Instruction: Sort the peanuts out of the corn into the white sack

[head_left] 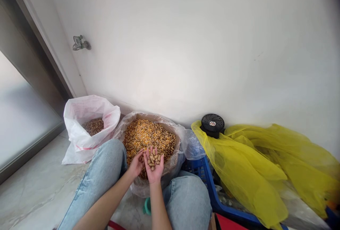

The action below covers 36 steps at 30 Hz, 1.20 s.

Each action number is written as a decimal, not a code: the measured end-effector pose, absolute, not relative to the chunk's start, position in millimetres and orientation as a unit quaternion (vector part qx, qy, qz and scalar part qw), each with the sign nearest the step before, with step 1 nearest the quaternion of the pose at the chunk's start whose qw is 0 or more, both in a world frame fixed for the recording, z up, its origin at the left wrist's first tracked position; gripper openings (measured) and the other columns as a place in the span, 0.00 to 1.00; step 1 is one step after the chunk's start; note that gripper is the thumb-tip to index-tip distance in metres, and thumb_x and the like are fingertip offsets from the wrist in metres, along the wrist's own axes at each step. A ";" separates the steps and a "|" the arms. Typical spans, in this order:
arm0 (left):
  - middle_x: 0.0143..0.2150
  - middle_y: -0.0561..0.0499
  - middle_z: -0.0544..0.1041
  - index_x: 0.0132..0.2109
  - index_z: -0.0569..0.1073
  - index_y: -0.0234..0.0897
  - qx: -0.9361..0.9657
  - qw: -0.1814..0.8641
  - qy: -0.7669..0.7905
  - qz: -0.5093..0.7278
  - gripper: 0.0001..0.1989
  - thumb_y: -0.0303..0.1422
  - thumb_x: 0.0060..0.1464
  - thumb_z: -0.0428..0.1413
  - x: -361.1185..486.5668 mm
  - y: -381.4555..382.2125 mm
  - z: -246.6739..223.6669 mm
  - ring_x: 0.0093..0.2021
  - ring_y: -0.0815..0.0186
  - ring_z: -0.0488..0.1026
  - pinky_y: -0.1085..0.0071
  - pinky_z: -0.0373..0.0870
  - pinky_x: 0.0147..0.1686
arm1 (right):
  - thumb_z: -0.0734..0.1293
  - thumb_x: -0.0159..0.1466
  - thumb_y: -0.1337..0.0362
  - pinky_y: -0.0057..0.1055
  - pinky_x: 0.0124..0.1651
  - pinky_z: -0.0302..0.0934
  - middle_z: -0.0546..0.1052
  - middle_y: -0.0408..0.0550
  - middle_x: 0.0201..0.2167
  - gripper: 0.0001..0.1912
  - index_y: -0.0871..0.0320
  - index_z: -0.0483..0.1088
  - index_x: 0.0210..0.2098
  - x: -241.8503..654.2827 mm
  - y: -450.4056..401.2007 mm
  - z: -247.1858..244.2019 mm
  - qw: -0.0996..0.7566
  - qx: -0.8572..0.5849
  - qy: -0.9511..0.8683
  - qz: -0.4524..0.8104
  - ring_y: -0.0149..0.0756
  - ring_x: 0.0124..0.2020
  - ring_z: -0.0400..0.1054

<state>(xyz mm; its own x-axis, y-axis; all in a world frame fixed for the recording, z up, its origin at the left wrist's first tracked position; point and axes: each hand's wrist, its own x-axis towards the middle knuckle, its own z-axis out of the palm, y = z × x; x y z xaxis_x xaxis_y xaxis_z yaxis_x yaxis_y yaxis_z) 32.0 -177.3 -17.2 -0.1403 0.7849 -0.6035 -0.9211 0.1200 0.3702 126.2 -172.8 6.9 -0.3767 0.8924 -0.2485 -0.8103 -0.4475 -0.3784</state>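
Observation:
Palm up, my right hand [154,169] holds a small heap of unshelled peanuts [153,160] over a plastic-lined sack. Close at its left side is my left hand [136,165], its fingers loosely bent and apart, with nothing visible in them. The clear plastic liner [180,136] surrounds a mix of yellow corn kernels [145,125] and peanuts. To the left, a white woven bag [90,106] stands with its mouth wide, more peanuts [94,126] lying inside.
My jeans-clad knees flank the sack. A blue plastic crate [212,194] at right carries yellow mesh netting [247,173] and a small black fan [212,123]. A wall tap [81,43] juts out upper left. A green object [147,206] lies below the sack.

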 end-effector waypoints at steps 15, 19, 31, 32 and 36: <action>0.31 0.50 0.73 0.34 0.67 0.34 -0.076 0.623 0.397 0.670 0.06 0.22 0.49 0.48 29.9 -178.0 -18.3 0.31 0.71 0.71 0.75 0.68 0.35 | 0.56 0.54 0.47 0.45 0.53 0.49 0.64 0.44 0.52 0.23 0.49 0.63 0.45 127.3 -173.1 3.4 0.510 -0.210 -0.094 0.829 0.38 0.53 0.55; 0.31 0.50 0.73 0.34 0.67 0.34 -0.070 0.628 0.392 0.668 0.07 0.21 0.49 0.47 30.3 -179.2 -15.4 0.31 0.71 0.71 0.76 0.68 0.34 | 0.57 0.55 0.49 0.41 0.52 0.52 0.64 0.45 0.51 0.23 0.50 0.63 0.46 127.8 -173.6 2.8 0.506 -0.205 -0.081 0.834 0.35 0.53 0.55; 0.29 0.50 0.73 0.33 0.67 0.34 -0.087 0.630 0.409 0.654 0.06 0.21 0.49 0.47 31.5 -180.7 -18.2 0.29 0.72 0.71 0.75 0.68 0.33 | 0.57 0.57 0.54 0.31 0.39 0.64 0.66 0.43 0.50 0.19 0.50 0.62 0.47 129.5 -173.9 -2.5 0.492 -0.160 -0.009 0.856 0.36 0.54 0.54; 0.29 0.50 0.73 0.33 0.66 0.34 -0.087 0.630 0.409 0.654 0.07 0.21 0.49 0.47 31.5 -180.8 -18.7 0.29 0.72 0.71 0.75 0.68 0.33 | 0.57 0.57 0.54 0.31 0.38 0.64 0.66 0.43 0.50 0.20 0.50 0.62 0.47 129.4 -173.9 -2.6 0.493 -0.162 -0.008 0.855 0.37 0.54 0.54; 0.29 0.50 0.73 0.34 0.66 0.34 -0.085 0.632 0.406 0.654 0.07 0.20 0.48 0.48 31.5 -180.9 -20.5 0.29 0.72 0.71 0.75 0.68 0.32 | 0.57 0.57 0.54 0.28 0.38 0.64 0.65 0.44 0.50 0.20 0.50 0.62 0.48 129.1 -174.2 -0.5 0.495 -0.177 -0.018 0.851 0.34 0.54 0.55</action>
<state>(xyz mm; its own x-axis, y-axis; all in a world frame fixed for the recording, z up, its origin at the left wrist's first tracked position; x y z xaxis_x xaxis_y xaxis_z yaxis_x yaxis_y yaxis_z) 31.5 -180.9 -20.5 -0.1863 0.7581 -0.6249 -0.8965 0.1291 0.4239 129.1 -174.2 -0.5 -0.4476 0.8482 -0.2834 -0.8358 -0.5094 -0.2048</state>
